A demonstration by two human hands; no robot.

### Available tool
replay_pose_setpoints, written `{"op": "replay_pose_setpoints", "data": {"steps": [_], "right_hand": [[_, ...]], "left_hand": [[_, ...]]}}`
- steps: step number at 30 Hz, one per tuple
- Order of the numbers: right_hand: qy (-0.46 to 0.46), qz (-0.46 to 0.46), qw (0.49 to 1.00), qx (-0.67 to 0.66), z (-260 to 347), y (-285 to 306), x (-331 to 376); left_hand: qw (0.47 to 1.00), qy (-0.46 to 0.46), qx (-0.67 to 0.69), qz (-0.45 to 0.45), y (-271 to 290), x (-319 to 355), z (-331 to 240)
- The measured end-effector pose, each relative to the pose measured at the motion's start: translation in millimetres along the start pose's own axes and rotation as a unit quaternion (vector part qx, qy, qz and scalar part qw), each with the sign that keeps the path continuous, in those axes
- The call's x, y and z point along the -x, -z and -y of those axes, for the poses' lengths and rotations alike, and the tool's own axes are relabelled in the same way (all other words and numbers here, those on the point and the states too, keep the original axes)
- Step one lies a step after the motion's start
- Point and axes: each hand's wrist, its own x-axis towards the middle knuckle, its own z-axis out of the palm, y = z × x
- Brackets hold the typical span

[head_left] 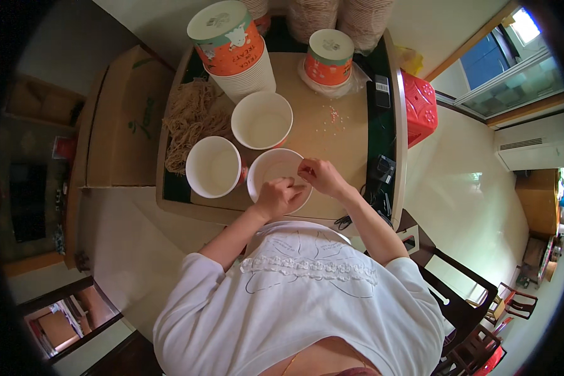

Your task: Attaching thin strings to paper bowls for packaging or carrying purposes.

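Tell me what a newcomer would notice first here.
Probably the left hand and right hand, both at the nearest white tub, with two more open tubs, one beyond it and one to its left. Then the tall stack of tubs, orange-sided on top, at the back left of the table, and the bright red stool off its right edge.

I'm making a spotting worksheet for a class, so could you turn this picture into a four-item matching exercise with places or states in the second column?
Things:
1. Tangled brown strings
2. Red stool
3. Cardboard box
4. Cup nearest the person

Places or states:
A. Just beyond the right edge of the table
B. Open upward, with the left hand and right hand at its mouth
C. Off the table, to its left
D. Lying on the table, near its left edge

Pairs: 1-D, 2-A, 3-C, 4-B
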Motion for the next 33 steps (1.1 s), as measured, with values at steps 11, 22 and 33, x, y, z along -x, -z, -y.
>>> {"op": "replay_pose_setpoints", "data": {"steps": [11, 22, 33], "right_hand": [[0.026, -0.056, 0.998, 0.005, -8.2, -7.7, 5.1], [-0.017, -0.122, 0.988, -0.093, -17.1, -24.6, 23.0], [-0.058, -0.227, 0.952, -0.198, -11.2, -47.7, 29.5]], "left_hand": [[0.998, 0.032, 0.009, -0.054, -16.7, -9.8, 4.9], [0.613, 0.446, 0.652, 0.011, -25.6, -9.7, 16.4], [0.651, 0.439, 0.614, -0.077, -28.7, -10.0, 7.4]]}}
